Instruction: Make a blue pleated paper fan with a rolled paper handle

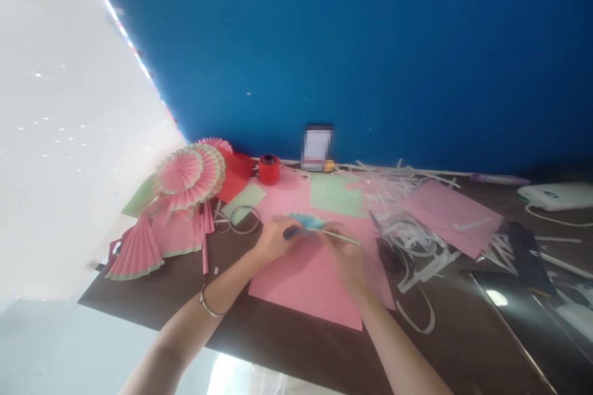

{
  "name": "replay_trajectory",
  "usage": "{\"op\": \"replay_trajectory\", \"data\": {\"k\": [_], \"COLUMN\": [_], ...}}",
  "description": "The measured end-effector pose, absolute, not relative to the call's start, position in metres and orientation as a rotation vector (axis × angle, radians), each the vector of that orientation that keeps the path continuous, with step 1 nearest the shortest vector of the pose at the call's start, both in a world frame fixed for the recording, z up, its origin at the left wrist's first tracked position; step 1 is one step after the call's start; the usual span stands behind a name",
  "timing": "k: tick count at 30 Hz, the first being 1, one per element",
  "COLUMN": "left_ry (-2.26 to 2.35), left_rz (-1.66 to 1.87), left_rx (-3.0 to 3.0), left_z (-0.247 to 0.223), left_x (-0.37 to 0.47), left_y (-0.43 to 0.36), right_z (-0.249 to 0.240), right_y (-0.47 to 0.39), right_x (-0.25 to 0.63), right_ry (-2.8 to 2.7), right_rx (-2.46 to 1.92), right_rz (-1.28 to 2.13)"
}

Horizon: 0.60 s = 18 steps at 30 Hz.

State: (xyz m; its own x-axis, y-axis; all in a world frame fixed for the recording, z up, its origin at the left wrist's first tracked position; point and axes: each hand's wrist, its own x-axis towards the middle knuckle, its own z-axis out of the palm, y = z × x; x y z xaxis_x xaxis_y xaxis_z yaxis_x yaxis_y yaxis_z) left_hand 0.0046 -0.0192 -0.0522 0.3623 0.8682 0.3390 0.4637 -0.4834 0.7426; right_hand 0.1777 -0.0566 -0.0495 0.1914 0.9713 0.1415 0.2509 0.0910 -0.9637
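I log the left hand curled around a small dark object, right hand pinching a thin pale-green strip. A pleated blue paper fan shows between them.

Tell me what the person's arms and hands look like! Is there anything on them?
Both the left hand and the right hand are without gloves, and no sleeves show on the arms. The left arm wears a thin, curved, silvery-looking bracelet. The right arm shows no bracelet. The fingers are too blurry for tiny details.
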Motion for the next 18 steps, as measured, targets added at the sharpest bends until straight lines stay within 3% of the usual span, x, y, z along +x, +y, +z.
{"op": "replay_trajectory", "data": {"k": [18], "left_ry": [1.238], "left_rz": [0.658], "left_rx": [2.493], "left_z": [-0.056], "left_x": [-0.0021], "left_y": [-0.0189], "right_z": [-0.054], "right_y": [-0.0556], "right_x": [0.1781], "right_ry": [-1.438], "right_rx": [-1.427], "right_rz": [0.831]}}
